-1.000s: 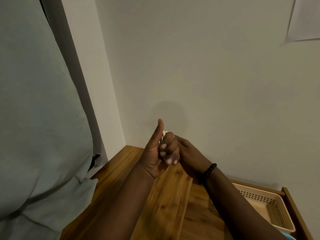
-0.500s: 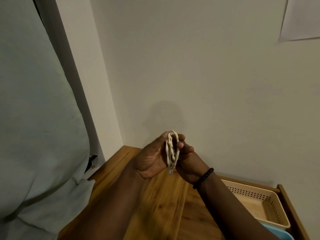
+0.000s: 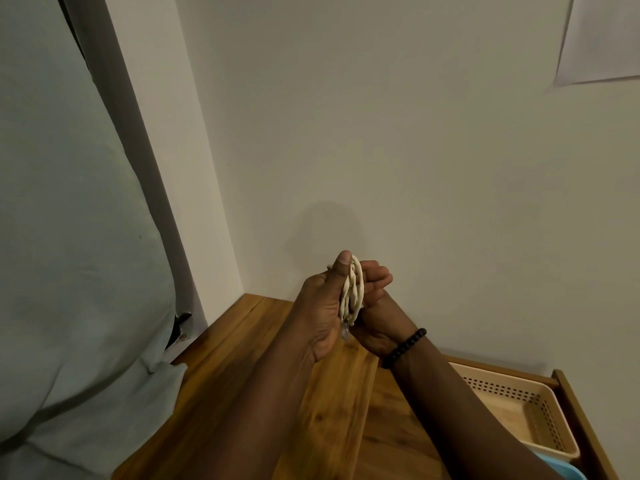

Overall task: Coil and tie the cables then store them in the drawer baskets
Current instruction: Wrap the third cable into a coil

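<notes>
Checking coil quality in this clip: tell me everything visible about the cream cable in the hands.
The cable is cream, with a twisted or braided look, gathered into a narrow, upright, elongated coil of several loops. It is held in the air above the wooden top, between the left hand, whose thumb lies along its upper left side, and the right hand cupped behind it. A small clear piece hangs at its bottom. No tie is visible.

Probably home room: wooden drawer unit, plastic basket, plain wall, curtain.
</notes>
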